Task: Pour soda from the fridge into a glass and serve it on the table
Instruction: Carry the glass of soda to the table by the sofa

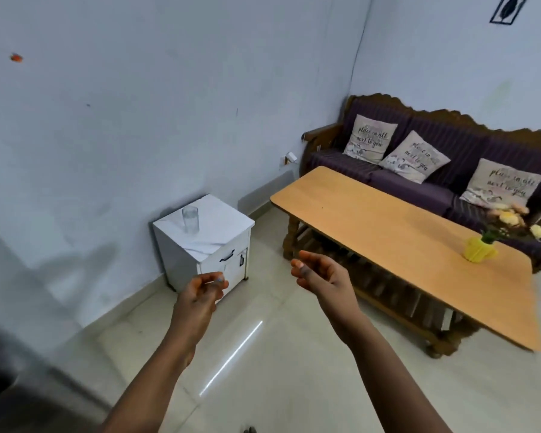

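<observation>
Nearest the camera: two bare forearms extended over pale floor tiles (263, 385), both empty; left hand (200, 292) loosely curled, fingers (217, 281) drawn narrow toward the thumb, holding nothing; right hand (317, 275) palm turned inward, fingers (299, 264) half bent and loosely apart, holding nothing.

Just beyond the left hand: small white cabinet (206, 245) against the wall, dark handle on its front, left fingertips overlapping its lower front panel in view, contact not determinable.

On the cabinet top, toward its rear left: clear glass (190, 219), upright, apparently empty, above and slightly left of the left fingers, well apart from both hands; farther still from the right hand, up and to its left.

Right of the cabinet, separated by open floor: long wooden bench (388, 232) with a slatted lower shelf; right hand in front of its near corner, not touching; yellow vase (478, 253) with blurred flowers on the far right end of the bench top.

Farthest: dark purple sofa (419, 182) with carved wooden frame behind the bench, carrying three printed cushions (370, 139); framed wall ornament (508, 7) at upper right.
</observation>
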